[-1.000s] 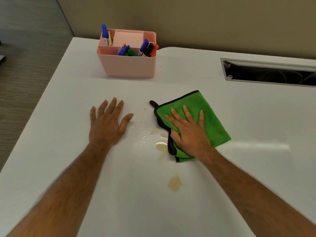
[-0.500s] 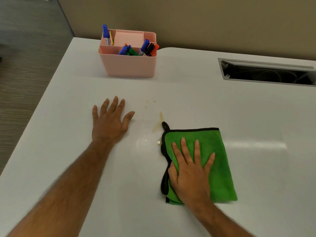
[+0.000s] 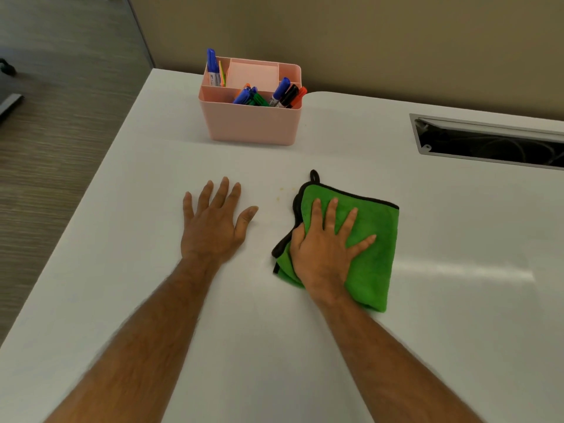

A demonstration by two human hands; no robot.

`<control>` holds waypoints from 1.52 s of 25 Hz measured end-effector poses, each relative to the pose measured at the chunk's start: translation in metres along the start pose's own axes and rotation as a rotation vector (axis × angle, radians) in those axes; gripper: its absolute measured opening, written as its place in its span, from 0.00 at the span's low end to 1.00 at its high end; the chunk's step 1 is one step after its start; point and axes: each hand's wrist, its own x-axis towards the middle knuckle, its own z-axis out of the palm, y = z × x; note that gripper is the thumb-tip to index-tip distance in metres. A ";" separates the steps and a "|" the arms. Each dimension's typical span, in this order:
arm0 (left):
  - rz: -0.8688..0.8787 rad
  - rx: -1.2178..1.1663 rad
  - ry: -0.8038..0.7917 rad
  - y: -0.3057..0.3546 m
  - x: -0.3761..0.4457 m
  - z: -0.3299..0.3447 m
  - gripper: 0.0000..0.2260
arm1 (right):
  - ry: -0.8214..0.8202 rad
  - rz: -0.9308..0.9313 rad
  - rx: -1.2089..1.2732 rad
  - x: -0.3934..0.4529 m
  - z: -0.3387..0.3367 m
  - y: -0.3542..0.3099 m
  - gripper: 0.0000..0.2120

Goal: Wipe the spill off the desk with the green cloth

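Since half a second ago, my right hand [image 3: 328, 239] pushed the cloth [image 3: 370, 245] away from me, up the desk [image 3: 457, 331], and the long streak and the wet patch that lay beside its left edge are no longer visible. My fingers [image 3: 351, 222] are spread and flat on the cloth; they press it down and do not close around it, only the thumb side bunches the black-edged fold a little. The cloth lies folded in the middle of the desk, its loop pointing to the pink box [image 3: 251, 123] of markers. My left hand [image 3: 215, 227] is flat on the bare desk with fingers apart, holding nothing, near the cloth but not touching it.

Only a few small yellow specks [image 3: 279, 193] remain, between the two hands, just beside the top left corner of the cloth. To finish well I think I should slide the cloth left over them with even pressure, keeping the palm flat so the fold does not roll, then lift and check
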 end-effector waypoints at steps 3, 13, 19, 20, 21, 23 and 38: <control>0.001 0.007 0.001 -0.001 0.000 0.000 0.34 | -0.006 0.004 -0.001 0.036 -0.002 -0.010 0.29; 0.007 0.002 -0.008 0.000 0.001 -0.003 0.36 | -0.110 -0.453 -0.066 0.109 -0.011 -0.013 0.26; 0.001 -0.034 0.013 -0.001 0.000 -0.002 0.37 | -0.179 -0.792 -0.064 0.109 -0.013 -0.004 0.24; 0.000 -0.050 0.023 -0.001 -0.001 -0.002 0.37 | -0.180 -0.834 -0.065 0.105 -0.013 -0.001 0.24; 0.000 -0.070 0.033 -0.002 -0.001 -0.002 0.36 | -0.183 -0.871 -0.068 0.099 -0.013 0.002 0.24; -0.006 -0.148 0.064 -0.002 -0.004 -0.003 0.35 | -0.205 -0.937 -0.069 0.086 -0.014 0.008 0.25; -0.027 -0.257 -0.008 0.005 -0.019 -0.002 0.36 | -0.373 -1.146 0.113 -0.032 -0.025 0.068 0.22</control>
